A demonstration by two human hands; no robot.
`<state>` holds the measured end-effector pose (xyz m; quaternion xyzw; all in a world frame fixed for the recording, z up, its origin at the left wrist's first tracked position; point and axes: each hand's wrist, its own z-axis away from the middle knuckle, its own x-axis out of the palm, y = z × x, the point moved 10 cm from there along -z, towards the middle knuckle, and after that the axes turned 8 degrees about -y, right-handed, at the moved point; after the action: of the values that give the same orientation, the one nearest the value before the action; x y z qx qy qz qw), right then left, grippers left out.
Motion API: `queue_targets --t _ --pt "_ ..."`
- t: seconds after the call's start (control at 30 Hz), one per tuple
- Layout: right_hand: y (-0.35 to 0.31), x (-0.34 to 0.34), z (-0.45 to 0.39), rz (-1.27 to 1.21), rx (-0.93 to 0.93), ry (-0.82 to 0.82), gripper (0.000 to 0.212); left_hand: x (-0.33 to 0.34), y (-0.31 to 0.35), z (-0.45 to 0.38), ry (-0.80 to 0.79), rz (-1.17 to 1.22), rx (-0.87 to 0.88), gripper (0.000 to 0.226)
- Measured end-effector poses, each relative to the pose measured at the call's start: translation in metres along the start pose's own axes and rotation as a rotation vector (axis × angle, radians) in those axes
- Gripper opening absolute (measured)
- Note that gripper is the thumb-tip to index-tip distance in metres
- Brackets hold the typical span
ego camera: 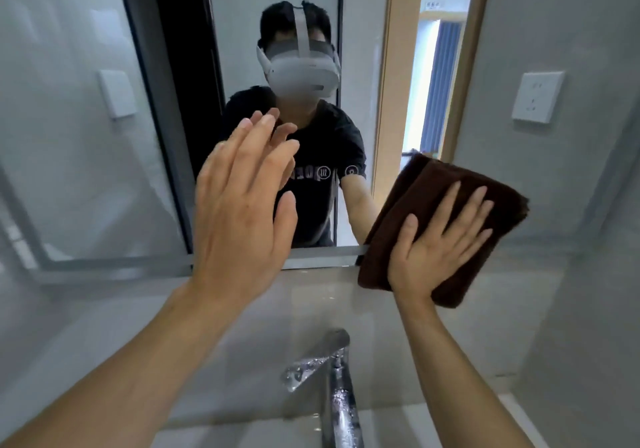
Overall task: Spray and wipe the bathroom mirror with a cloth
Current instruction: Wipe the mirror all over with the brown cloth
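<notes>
**A:** Head view only. Where is the cloth?

**B:** One brown cloth [446, 212], folded thick, pressed flat against the mirror [270, 15] at its lower right corner, overlapping the bottom frame edge. The right hand [440, 240] lies spread on top of it, fingers splayed, palm pinning it rather than clutching it.

**A:** And the other hand?

**B:** The left hand [242, 205] is open and empty, fingers together, raised near the glass; whether it touches, I cannot tell.

**A:** How will the cloth handle?

**B:** Soft, light and floppy, I judge. The plush pile should drag on glass, so a flat palm in the middle keeps the folds together; pinching an edge would let it unfold.

**A:** Count?

**B:** One cloth, one mirror, two hands, one wet faucet [337, 378] below, one wall socket [536, 99] to the right. No spray bottle in sight.
</notes>
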<state>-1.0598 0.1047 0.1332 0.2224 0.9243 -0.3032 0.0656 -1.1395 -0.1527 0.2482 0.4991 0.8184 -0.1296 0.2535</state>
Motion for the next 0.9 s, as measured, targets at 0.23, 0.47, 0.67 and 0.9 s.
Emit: queue_targets --t 0.23,0.47,0.67,0.9 --pt "-0.115 0.023 0.058 0.016 -0.357 -0.065 0.059 -0.061 -0.096 0.036 0.179 0.107 -0.255 0.051" --pt "-0.223 0.042 0.115 0.040 -0.751 -0.188 0.060 -0.092 -0.156 0.075 0.212 0.070 -0.341 0.052" --pt "-0.313 0.050 0.162 0.009 -1.103 -0.288 0.061 -0.110 -0.186 0.095 0.201 0.001 -0.414 0.055" --pt "-0.401 0.079 0.216 -0.134 -1.451 -0.392 0.066 -0.143 -0.204 0.103 0.231 -0.060 -0.442 0.053"
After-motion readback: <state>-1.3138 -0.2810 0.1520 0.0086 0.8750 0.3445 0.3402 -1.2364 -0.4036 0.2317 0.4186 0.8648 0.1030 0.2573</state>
